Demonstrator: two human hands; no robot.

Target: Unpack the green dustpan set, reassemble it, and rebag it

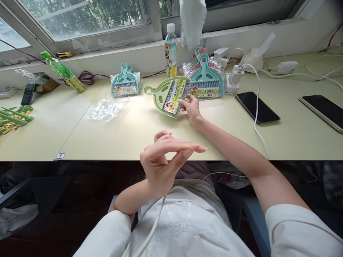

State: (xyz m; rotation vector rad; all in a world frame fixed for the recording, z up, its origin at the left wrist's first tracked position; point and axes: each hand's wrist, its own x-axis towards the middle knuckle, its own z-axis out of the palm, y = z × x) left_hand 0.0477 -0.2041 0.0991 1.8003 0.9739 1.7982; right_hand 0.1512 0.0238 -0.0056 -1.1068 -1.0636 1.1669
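Observation:
A light green mini dustpan (158, 93) with a small brush (175, 97) nested in it is tilted above the table. Its bristles point right, and a printed label covers part of the brush. My right hand (191, 109) pinches the brush by its right side, thumb and fingers at the label's edge. Nearer to me, my left hand (166, 157) hovers over the table's front edge, thumb tip pressed against the outstretched fingers, with nothing visible between them. A crumpled clear plastic bag (105, 110) lies left of the dustpan.
Wrapped teal dustpan sets (125, 84) stand at back left; more teal and pink sets (206, 80) are behind my right hand. A drink bottle (170, 53) stands between them. Phones (257, 107) and white cables lie right, green sticks (16, 117) far left.

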